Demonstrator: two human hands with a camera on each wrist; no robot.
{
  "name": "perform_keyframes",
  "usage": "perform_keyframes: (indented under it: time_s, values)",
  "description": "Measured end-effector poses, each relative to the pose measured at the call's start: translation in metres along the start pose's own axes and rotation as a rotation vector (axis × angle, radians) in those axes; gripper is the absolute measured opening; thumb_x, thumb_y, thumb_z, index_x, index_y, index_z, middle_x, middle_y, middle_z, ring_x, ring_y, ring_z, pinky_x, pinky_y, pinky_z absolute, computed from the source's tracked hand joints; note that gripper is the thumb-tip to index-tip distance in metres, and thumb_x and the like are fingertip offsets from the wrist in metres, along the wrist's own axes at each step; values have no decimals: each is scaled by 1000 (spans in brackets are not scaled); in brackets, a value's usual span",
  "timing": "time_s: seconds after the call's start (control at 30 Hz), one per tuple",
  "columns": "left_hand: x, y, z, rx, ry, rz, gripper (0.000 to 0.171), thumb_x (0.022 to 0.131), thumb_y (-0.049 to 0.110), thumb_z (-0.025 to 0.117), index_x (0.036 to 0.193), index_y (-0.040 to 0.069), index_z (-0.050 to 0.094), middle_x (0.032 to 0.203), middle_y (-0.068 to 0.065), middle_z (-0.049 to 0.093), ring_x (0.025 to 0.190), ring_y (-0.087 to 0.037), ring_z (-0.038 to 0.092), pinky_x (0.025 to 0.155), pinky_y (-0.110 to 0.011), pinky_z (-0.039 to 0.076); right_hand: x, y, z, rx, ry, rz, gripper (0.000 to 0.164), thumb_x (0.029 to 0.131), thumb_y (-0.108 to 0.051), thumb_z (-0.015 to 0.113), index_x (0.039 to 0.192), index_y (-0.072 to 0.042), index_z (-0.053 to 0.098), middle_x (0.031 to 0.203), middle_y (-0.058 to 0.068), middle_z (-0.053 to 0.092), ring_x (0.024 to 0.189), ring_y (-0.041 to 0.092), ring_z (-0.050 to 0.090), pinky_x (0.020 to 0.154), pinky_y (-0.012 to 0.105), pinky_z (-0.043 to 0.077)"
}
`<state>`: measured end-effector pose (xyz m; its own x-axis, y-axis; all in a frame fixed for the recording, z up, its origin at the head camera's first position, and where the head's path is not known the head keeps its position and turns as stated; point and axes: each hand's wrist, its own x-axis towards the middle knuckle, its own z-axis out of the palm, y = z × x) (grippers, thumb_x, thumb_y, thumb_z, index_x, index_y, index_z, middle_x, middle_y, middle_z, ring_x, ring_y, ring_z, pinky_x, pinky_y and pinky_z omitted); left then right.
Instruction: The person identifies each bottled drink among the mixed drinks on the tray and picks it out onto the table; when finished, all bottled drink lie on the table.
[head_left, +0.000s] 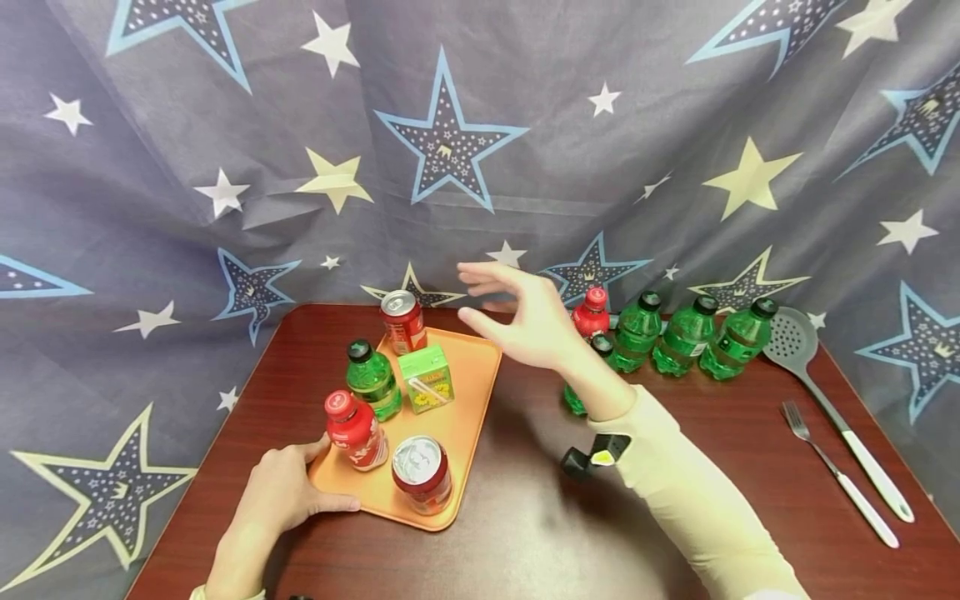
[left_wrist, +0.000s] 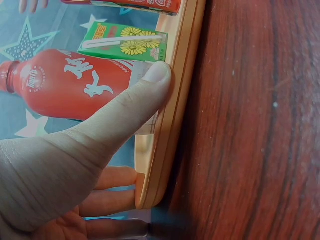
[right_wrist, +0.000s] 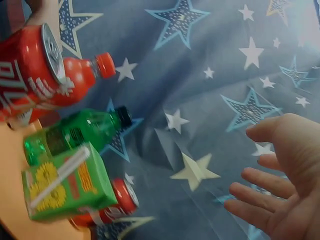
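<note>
An orange tray [head_left: 468,400] bears two red cola cans [head_left: 422,475], a red-capped bottle [head_left: 356,432], a green soda bottle [head_left: 374,382] and a green drink carton [head_left: 427,381] with a straw. My left hand [head_left: 281,487] grips the tray's near left corner. In the left wrist view its thumb [left_wrist: 135,97] lies along the rim beside the red bottle [left_wrist: 80,85], with fingers round the other side. My right hand [head_left: 532,321] hovers over the tray's far right side, fingers spread and holding nothing. The right wrist view shows that hand [right_wrist: 285,180] apart from the carton [right_wrist: 70,185].
Several green bottles [head_left: 682,337] and another red bottle [head_left: 592,313] stand at the back right, one green bottle partly behind my right forearm. A slotted turner [head_left: 817,392] and a fork [head_left: 840,475] lie at the right. A starry cloth [head_left: 525,208] hangs behind the table [head_left: 555,533].
</note>
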<state>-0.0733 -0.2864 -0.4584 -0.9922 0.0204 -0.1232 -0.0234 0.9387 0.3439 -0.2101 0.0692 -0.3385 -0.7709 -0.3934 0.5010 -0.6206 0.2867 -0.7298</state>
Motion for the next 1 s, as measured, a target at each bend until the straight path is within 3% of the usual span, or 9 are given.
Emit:
perform_keyframes:
  time_s: [0.13,0.33,0.63,1.0]
  values:
    - [1,0,1,3,-3,-2,121,50,73,97,143,2,66,127,-32,72,103,-49,72,87,-65,58,9,-2,19,36,-31,-4,47,94,-20,82,139,-16,70,133,3,76,117,18,76,97,39,64]
    - [2,1,0,9,-8,0,121,52,73,96,144,2,65,129,-32,71,103,-49,72,87,-65,58,18,-8,44,72,-97,-3,46,93,-17,82,137,-12,71,133,4,76,116,15,76,98,34,63]
    - [-1,1,2,1,-15,-13,120,52,72,97,143,0,65,129,-32,71,105,-49,71,88,-65,58,23,-7,77,28,-182,-70,44,92,-16,83,135,-10,72,128,6,78,110,14,77,92,24,63]
    - [0,1,1,5,-5,-3,120,51,72,97,142,0,67,127,-32,72,104,-48,72,88,-64,58,25,-11,104,-19,-250,-29,47,93,-22,83,138,-15,71,132,3,76,116,12,76,92,16,57]
